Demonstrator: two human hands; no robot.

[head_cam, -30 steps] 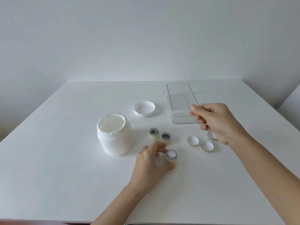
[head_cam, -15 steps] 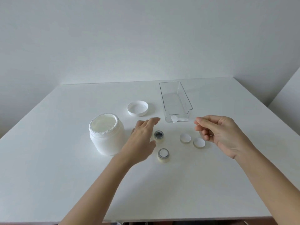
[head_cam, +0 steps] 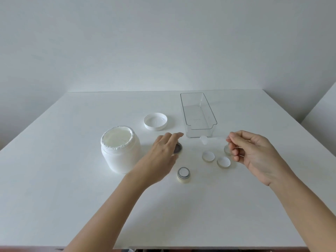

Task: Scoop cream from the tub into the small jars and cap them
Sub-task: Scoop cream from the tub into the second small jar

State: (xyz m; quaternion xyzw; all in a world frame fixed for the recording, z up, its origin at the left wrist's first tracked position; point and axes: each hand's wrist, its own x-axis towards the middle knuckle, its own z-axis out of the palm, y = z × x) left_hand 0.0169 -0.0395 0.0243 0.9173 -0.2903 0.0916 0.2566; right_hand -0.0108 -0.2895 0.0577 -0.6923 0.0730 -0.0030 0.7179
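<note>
I see my left hand [head_cam: 161, 155] reaching forward, palm down, fingers straight and relaxed, grasping nothing; it hovers over a small empty jar [head_cam: 177, 148] whose dark round mouth shows just past the knuckles. I cannot tell whether the fingers touch it. My right hand [head_cam: 254, 153] is raised at three o'clock, thumb and forefinger pinching the handle end of a thin translucent plastic scoop [head_cam: 211, 139], the other fingers curled loosely beneath. The scoop's small bowl points toward nine o'clock.

The cream tub [head_cam: 120, 150] stands at nine o'clock of the left hand: squat, rounded, matte white plastic, open, with smooth cream up to a ragged foil rim. A filled small jar [head_cam: 183, 175], round with a pale body and white contents, sits at six o'clock of the empty one. Two flat round caps [head_cam: 208, 156] [head_cam: 223, 162] lie between the hands, a third [head_cam: 227, 149] half hidden behind the right fingers. The tub's ribbed white lid [head_cam: 155, 121] rests upturned at twelve o'clock, beside a clear rectangular bin [head_cam: 198, 115], on the smooth white table [head_cam: 72, 197].
</note>
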